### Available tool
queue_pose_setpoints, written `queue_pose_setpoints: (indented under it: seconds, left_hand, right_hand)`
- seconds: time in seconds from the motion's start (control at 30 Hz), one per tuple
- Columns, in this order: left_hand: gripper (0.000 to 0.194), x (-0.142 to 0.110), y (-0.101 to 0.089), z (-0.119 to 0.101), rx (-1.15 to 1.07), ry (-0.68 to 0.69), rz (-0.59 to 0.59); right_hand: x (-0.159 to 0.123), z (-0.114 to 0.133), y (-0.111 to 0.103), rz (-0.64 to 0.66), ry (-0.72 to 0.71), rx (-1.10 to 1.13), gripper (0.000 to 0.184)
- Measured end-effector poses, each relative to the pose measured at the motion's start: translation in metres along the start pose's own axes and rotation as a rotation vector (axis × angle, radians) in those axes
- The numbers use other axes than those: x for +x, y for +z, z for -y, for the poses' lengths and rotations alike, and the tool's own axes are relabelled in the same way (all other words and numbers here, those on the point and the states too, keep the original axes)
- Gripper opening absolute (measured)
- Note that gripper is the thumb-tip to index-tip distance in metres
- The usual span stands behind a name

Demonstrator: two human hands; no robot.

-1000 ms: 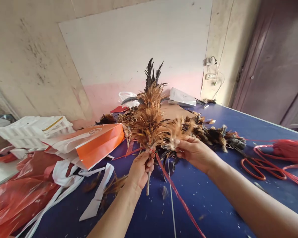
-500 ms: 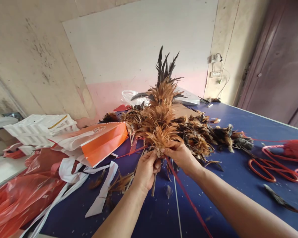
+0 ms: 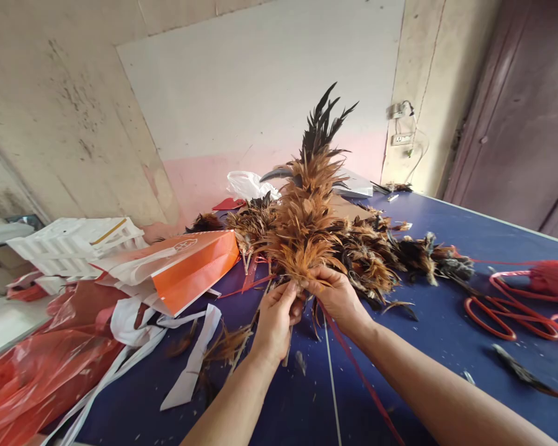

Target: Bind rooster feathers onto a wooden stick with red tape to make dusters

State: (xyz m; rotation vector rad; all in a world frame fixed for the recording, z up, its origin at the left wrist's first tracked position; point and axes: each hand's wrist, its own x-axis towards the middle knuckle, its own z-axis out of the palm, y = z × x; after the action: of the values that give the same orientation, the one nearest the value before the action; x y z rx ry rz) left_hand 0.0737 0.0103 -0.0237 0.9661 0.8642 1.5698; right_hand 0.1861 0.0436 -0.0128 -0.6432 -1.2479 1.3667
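Over the blue bench [image 3: 460, 214], holding up the feather bundle [image 3: 309, 204]; clamping its stick [image 3: 286, 354] with the left hand [image 3: 273, 325], pinching the lowest feathers [image 3: 307, 259] with the right hand [image 3: 341, 303]; probably handling light, soft, gripping best low.

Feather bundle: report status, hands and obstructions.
Left hand closed at bundle's base; right hand pinching there too. Feather bundle raised, black tips up. Red strand trailing below; nothing visibly blocking hands.

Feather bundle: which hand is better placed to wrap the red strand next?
Right, I'd judge: the right hand is beside the red strand where it leaves the feather bundle, while the left hand seems busy gripping the stick.
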Motion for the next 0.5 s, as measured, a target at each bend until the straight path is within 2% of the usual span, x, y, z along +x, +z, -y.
queue_pose_setpoints:
  seconds: [0.17, 0.3, 0.4, 0.5]
  left_hand:
    - [0.024, -0.001, -0.001, 0.000, 0.084, 0.056, 0.052]
    - [0.024, -0.001, -0.002, 0.002, 0.151, 0.103, 0.025]
    - [0.024, 0.000, -0.003, 0.000, 0.167, 0.128, -0.003]
    - [0.024, 0.003, -0.006, -0.003, 0.159, 0.139, -0.037]
  right_hand:
    - [-0.001, -0.004, 0.001, -0.052, -0.009, 0.038, 0.029]
    - [-0.004, -0.005, 0.008, -0.074, -0.029, 0.141, 0.034]
    - [-0.010, -0.002, 0.011, -0.065, 0.084, 0.155, 0.040]
    - [-0.013, 0.001, 0.010, 0.048, 0.264, 0.087, 0.039]
